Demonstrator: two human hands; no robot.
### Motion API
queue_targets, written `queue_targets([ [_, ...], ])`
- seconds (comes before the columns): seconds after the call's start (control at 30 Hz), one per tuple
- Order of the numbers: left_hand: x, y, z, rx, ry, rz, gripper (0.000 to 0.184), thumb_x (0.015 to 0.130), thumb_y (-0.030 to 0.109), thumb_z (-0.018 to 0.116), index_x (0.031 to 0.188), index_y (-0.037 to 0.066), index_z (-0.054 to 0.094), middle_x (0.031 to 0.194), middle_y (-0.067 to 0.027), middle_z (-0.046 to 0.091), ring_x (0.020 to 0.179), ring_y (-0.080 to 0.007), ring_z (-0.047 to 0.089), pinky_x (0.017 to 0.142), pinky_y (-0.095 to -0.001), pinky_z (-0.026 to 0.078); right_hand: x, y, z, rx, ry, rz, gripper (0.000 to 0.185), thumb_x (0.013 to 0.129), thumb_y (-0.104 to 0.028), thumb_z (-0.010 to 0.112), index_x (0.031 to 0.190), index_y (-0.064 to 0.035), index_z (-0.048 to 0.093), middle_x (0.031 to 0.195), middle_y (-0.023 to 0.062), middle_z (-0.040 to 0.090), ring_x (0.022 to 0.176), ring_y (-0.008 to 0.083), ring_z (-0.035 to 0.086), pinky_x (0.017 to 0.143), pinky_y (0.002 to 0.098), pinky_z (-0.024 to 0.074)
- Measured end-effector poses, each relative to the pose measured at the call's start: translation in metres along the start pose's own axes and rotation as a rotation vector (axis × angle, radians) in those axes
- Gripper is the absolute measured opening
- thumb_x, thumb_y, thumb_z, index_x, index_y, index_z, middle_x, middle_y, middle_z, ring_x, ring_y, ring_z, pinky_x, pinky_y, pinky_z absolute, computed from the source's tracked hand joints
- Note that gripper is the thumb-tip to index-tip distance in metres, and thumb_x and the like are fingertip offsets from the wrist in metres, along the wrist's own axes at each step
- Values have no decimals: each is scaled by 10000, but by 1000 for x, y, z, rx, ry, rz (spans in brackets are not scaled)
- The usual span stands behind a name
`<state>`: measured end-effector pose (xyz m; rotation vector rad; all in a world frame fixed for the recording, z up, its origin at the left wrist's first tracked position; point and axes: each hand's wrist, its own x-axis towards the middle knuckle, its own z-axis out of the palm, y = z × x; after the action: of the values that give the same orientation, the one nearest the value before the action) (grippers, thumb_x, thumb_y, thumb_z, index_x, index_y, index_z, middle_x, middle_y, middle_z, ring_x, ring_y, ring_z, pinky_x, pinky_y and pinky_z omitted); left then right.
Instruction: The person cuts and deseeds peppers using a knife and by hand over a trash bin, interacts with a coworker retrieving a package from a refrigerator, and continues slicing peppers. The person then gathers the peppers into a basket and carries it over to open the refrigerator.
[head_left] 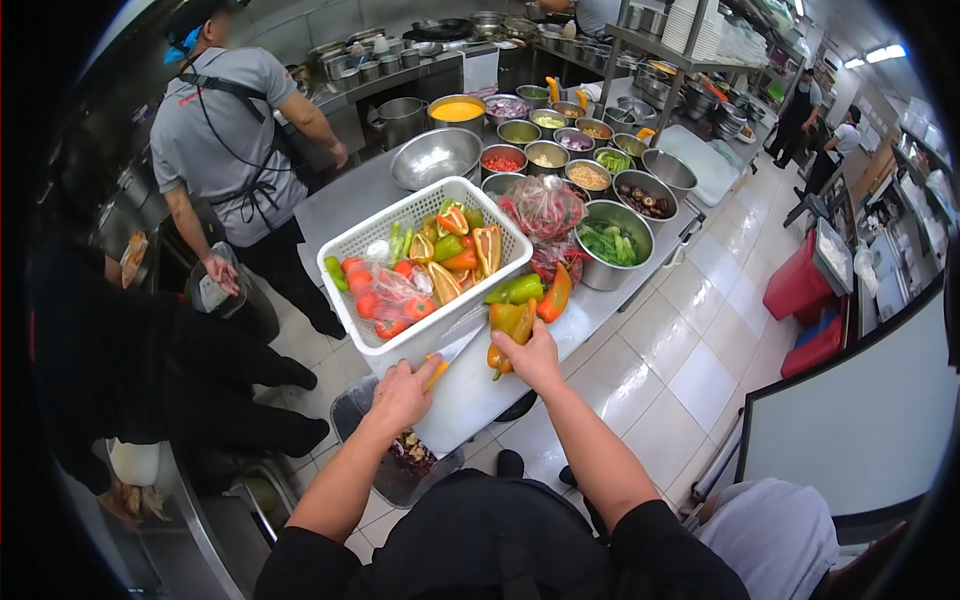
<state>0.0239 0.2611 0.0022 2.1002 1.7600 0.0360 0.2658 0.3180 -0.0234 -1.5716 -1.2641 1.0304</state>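
My left hand (pixel 402 394) is closed around the yellow-orange handle of a knife (pixel 459 345), whose blade lies along the white cutting board (pixel 452 408). In my right hand (pixel 532 360) is a yellow-orange bell pepper (pixel 512 322), held over the board. Just beyond it are a green pepper (pixel 515 290) and an orange pepper (pixel 556 294). A white perforated basket (pixel 455 308) stands past my left hand. Inside it are cut bell peppers (pixel 443 282) and, partly under clear plastic, tomatoes (pixel 391 326).
Plastic bags of red produce (pixel 541 208) and a pot of leafy greens (pixel 610 240) sit behind the board. Several metal containers of ingredients crowd the counter's far end. A waste bin (pixel 365 440) is below left. A co-worker (pixel 225 130) stands at left.
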Motion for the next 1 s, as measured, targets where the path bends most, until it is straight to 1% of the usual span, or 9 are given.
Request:
queue_targets([
  [0.03, -9, -2, -6, -5, -18, -24, 615, 845, 116, 609, 1439, 197, 471, 1111, -195, 570, 1060, -383, 585, 926, -473, 490, 2, 0, 5, -31, 44, 15, 604, 776, -363, 813, 1181, 21, 581, 1076, 213, 696, 1022, 344, 682, 897, 400, 522],
  [0.2, -80, -40, -11, -52, 30, -81, 568, 855, 143, 568, 1411, 149, 453, 1140, -264, 601, 1080, -442, 602, 930, -487, 484, -1, 2, 9, 12, 121, -62, 546, 804, -348, 794, 1148, 16, 575, 1041, 207, 696, 982, 333, 686, 863, 417, 522],
  [0.3, -116, -62, -11, -162, -94, -292, 524, 908, 222, 567, 1406, 124, 437, 1063, -281, 655, 1020, -461, 634, 892, -502, 496, -26, -21, 11, 46, 30, -130, 479, 837, -281, 767, 1184, -8, 582, 1100, 188, 682, 1028, 335, 660, 878, 403, 514],
  [0.4, -146, -68, -24, -338, -81, -297, 457, 958, 324, 560, 1345, 98, 469, 953, -272, 686, 951, -466, 655, 847, -513, 508, -57, -36, 37, -157, 21, -688, 472, 818, -191, 749, 1232, -31, 588, 1256, 192, 612, 1171, 366, 581, 957, 421, 483],
  [0.43, -151, -77, -18, -363, -108, -320, 445, 979, 396, 551, 1283, 75, 493, 961, -263, 691, 957, -458, 659, 842, -508, 511, -65, -30, 49, -274, -13, -828, 546, 774, -106, 717, 1300, -62, 578, 1413, 205, 495, 1292, 432, 471, 1026, 460, 441],
  [0.53, -160, -82, -15, -575, -247, -442, 419, 972, 368, 551, 1255, 63, 501, 964, -268, 691, 951, -461, 659, 836, -510, 510, -81, 5, 73, -702, -238, -924, 629, 733, -73, 696, 1347, -90, 562, 1486, 212, 423, 1321, 483, 433, 1077, 490, 409],
  [0.67, -167, -98, 15, -505, -207, -368, 387, 974, 321, 504, 1232, 32, 499, 905, -272, 686, 927, -477, 655, 834, -518, 504, -97, 16, 63, -586, -333, -777, 646, 744, -63, 693, 1369, -63, 529, 1555, 275, 299, 1396, 473, 356, 1150, 504, 341],
  [0.83, -167, -95, 8, -458, -154, -300, 345, 984, 309, 479, 1172, 22, 504, 882, -290, 676, 919, -478, 653, 832, -529, 500, -79, -10, 62, -457, -87, -586, 474, 826, -111, 714, 1263, -9, 561, 1165, 211, 537, 1019, 368, 597, 867, 423, 502],
  [1.0, -151, -79, -9, -727, -270, -363, 320, 989, 315, 478, 1101, 15, 494, 852, -287, 668, 907, -473, 651, 809, -540, 492, -67, -7, 78, -330, -210, -356, 468, 836, -112, 702, 1268, -8, 558, 1120, 204, 535, 915, 358, 610, 826, 417, 514],
])
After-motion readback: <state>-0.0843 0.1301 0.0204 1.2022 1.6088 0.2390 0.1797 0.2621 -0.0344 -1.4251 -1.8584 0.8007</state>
